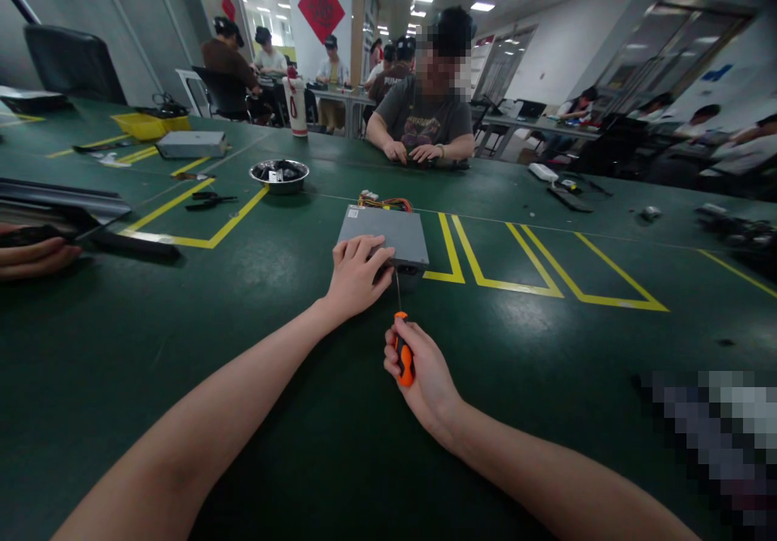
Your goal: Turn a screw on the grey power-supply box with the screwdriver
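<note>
A grey metal computer power supply (394, 229) lies on the green table, with colored wires (392, 203) coming out at its far side. My left hand (358, 274) grips its near left part, fingers bent over the top and thumb along the front face. In my right hand (422, 367) is a screwdriver (405, 359) with an orange and black handle, the fingers wrapped round it. Its thin shaft points away from me to the front of the power supply, near a dark socket. I cannot make out whether the tip sits in a screw.
Beyond the power supply, a steel bowl (279, 175) holds dark parts. Another grey metal box (191, 144) and a yellow bin (151, 125) stand at the far left. Across the table a person (425, 108) works. Another person's hand (36, 253) shows at the left edge.
</note>
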### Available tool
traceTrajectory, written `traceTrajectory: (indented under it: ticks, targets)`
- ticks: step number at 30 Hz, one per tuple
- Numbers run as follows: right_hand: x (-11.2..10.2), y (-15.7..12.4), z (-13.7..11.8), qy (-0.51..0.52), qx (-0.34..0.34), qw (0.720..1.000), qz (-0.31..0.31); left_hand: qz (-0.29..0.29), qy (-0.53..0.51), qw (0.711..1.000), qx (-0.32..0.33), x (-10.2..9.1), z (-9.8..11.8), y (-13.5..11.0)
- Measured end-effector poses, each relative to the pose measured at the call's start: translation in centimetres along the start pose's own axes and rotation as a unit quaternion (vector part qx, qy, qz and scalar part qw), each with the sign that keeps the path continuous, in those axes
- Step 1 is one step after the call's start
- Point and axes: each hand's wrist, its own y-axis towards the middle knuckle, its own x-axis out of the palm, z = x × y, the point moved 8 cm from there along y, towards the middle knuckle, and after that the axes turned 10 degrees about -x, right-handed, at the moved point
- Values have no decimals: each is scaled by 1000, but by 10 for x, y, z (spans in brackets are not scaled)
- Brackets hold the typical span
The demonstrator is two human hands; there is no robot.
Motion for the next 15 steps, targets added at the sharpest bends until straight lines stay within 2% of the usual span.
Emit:
traceTrajectory:
  ticks: [9,15]
  targets:
    - [-1,-2,5,4,28,1000,-13,-5,1,1000,-3,-2,1,0]
    - [-2,0,3,-3,17,1000,14,-5,-9,1000,-10,-1,1,0]
